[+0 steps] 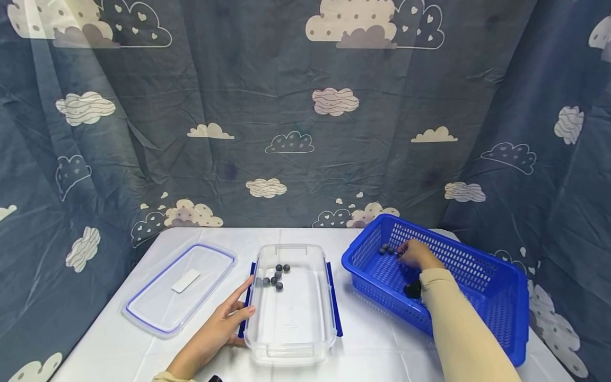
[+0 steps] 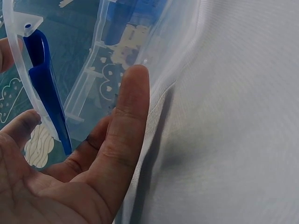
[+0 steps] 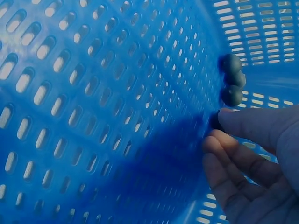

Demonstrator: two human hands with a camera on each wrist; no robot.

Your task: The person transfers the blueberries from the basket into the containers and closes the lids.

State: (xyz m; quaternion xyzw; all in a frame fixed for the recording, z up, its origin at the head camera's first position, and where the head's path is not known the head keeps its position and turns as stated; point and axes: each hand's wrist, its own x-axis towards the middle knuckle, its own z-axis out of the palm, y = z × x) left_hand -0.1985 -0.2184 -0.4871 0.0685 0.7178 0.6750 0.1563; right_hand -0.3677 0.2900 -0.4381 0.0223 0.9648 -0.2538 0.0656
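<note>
A clear plastic container with blue side clips stands on the table. Several small dark balls lie inside it, toward its back left. My left hand holds the container's left side, thumb at the rim, and a blue clip lies between its fingers in the left wrist view. My right hand reaches into a blue perforated basket. Its thumb and index finger pinch a dark ball, partly hidden by the fingertips. Just beyond them, three more dark balls sit along the basket's edge.
To the left, a clear lid with a blue seal lies flat, a white rectangle on it. White cloth covers the table. A dark cloud-print curtain hangs behind and at both sides. The basket's walls surround my right hand.
</note>
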